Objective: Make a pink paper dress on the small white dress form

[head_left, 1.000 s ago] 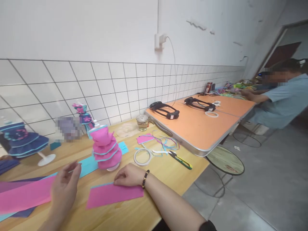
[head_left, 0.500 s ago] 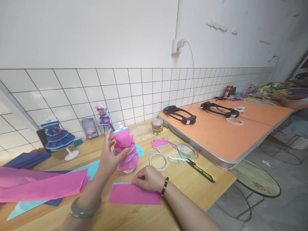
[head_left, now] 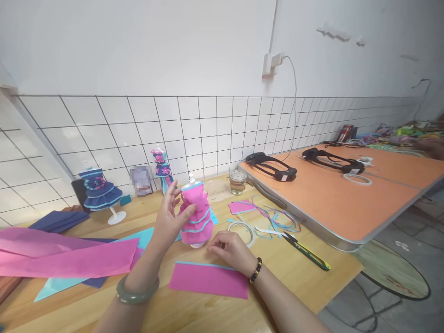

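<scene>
A small white dress form wears a tiered pink paper dress (head_left: 197, 217) with light blue trim and stands upright on the wooden table. My left hand (head_left: 171, 217) is at its left side, fingers spread and thumb against the front of the dress. Just right of the form's base is my right hand (head_left: 231, 249), its fingers curled in, and I see nothing between them. Below it lies a flat pink paper rectangle (head_left: 208, 280) with a light blue strip along its upper edge. A roll of white tape (head_left: 251, 233) lies partly behind my right hand.
Yellow-green thread snips (head_left: 308, 252), thin paper strips (head_left: 277, 219) and a glass of liquid (head_left: 237, 181) are to the right. Pink sheets (head_left: 86, 259) lie left, before a navy dress on a stand (head_left: 102, 194). Black headsets (head_left: 272, 167) rest on the orange table (head_left: 312, 199).
My right hand has lifted off the pink rectangle and moved up toward the form's base. The view has turned left. My left hand stays at the dress.
</scene>
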A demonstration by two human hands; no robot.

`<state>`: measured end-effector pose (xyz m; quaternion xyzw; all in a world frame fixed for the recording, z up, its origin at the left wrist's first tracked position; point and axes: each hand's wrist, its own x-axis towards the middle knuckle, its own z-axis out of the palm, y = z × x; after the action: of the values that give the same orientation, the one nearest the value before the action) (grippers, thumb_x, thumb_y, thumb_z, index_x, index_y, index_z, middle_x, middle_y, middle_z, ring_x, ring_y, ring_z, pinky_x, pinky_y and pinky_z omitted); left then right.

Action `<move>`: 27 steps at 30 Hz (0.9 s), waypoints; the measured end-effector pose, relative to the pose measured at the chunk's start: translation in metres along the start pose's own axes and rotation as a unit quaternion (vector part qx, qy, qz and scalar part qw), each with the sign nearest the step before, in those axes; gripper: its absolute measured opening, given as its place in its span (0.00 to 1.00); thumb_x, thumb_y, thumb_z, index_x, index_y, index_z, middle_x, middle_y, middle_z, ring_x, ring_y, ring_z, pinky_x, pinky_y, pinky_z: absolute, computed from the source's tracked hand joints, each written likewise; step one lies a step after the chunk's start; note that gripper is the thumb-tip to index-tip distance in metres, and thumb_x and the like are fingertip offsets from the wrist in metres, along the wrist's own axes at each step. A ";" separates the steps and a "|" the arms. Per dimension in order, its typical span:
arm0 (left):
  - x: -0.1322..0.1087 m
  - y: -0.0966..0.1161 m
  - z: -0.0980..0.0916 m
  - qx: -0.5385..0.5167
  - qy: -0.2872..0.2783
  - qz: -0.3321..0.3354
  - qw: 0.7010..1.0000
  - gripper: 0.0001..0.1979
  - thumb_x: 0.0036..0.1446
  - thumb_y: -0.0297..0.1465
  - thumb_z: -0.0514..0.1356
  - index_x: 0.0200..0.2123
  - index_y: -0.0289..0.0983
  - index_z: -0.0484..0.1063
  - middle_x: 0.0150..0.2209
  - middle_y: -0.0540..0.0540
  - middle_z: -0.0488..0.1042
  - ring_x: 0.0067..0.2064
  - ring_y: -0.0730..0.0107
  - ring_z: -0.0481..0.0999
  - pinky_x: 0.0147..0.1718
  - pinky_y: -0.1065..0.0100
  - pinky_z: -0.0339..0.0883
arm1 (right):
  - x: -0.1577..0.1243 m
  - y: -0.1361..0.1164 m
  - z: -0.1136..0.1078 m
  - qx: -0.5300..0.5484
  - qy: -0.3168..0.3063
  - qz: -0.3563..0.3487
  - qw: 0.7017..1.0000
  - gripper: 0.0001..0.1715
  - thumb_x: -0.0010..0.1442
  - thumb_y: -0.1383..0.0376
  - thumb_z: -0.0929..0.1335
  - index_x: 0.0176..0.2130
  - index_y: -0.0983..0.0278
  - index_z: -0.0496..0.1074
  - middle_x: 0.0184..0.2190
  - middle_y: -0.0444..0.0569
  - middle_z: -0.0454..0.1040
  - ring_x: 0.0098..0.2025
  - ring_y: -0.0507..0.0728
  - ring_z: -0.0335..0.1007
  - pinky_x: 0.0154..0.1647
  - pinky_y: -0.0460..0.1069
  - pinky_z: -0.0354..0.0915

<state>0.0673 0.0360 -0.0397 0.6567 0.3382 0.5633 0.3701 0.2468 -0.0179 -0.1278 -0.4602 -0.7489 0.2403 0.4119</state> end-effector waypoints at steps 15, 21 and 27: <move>-0.001 0.004 -0.001 -0.005 -0.009 0.006 1.000 0.38 0.51 0.37 0.64 0.62 0.42 0.52 0.55 0.40 0.66 0.60 0.56 0.61 0.58 0.53 0.53 | -0.003 0.001 -0.004 -0.014 0.016 -0.003 1.000 0.33 0.66 0.51 0.53 0.20 0.65 0.65 0.18 0.45 0.66 0.23 0.50 0.64 0.29 0.45 0.58; -0.001 0.004 0.004 -0.018 0.005 -0.005 1.000 0.38 0.49 0.37 0.65 0.61 0.42 0.53 0.55 0.40 0.66 0.59 0.56 0.62 0.57 0.55 0.55 | -0.003 0.001 -0.003 -0.020 0.006 -0.002 1.000 0.32 0.66 0.52 0.53 0.21 0.65 0.67 0.19 0.45 0.67 0.24 0.51 0.64 0.29 0.45 0.58; -0.001 0.004 0.005 -0.007 0.013 0.008 1.000 0.39 0.48 0.36 0.65 0.61 0.42 0.54 0.55 0.41 0.65 0.59 0.57 0.63 0.59 0.56 0.53 | -0.002 0.001 -0.004 -0.024 0.001 0.001 1.000 0.32 0.67 0.53 0.54 0.21 0.65 0.67 0.19 0.45 0.67 0.24 0.51 0.65 0.30 0.45 0.58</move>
<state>0.0722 0.0329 -0.0372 0.6491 0.3339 0.5774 0.3658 0.2509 -0.0197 -0.1273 -0.4711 -0.7536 0.2217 0.4012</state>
